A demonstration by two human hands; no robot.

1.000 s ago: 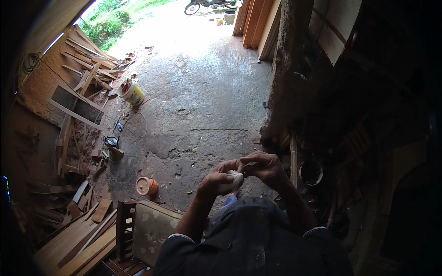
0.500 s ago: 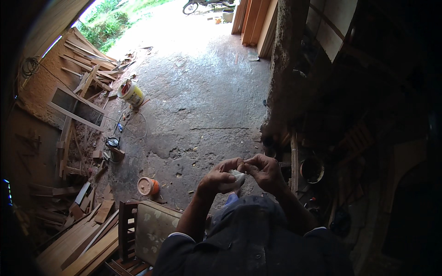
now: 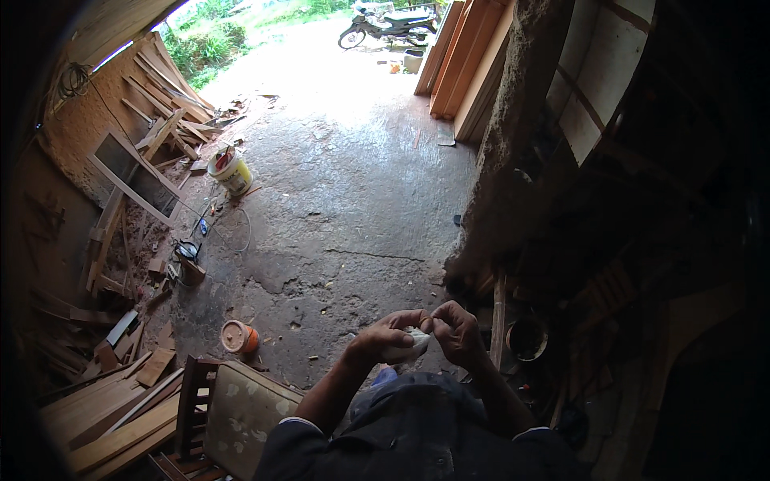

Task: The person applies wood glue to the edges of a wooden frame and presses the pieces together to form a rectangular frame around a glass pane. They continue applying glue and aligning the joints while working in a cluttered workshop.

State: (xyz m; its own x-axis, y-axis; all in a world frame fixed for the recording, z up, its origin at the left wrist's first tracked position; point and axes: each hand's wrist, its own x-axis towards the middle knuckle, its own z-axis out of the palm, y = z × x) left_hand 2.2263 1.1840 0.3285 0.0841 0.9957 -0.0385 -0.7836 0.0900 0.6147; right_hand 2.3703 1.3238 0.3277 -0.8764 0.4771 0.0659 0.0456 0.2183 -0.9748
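My left hand (image 3: 383, 334) and my right hand (image 3: 458, 330) meet in front of my chest, fingertips pinched together. Between them is a small white crumpled thing (image 3: 406, 349), like a bag or cloth; the left hand cups it from below and the right hand's fingers pinch its top edge. Most of it is hidden by my fingers. Dark sleeves cover both forearms near the lower edge.
A cushioned wooden chair (image 3: 234, 413) stands at lower left. An orange tub (image 3: 238, 337) and a white bucket (image 3: 231, 171) sit on the cracked concrete floor (image 3: 345, 208). Planks (image 3: 112, 409) pile along the left wall. A dark pot (image 3: 528, 340) sits right; a motorbike (image 3: 385, 22) is outside.
Both hands stay together on the white thing. The right hand's fingers have shifted slightly toward the left hand's fingertips. The view has tilted a little.
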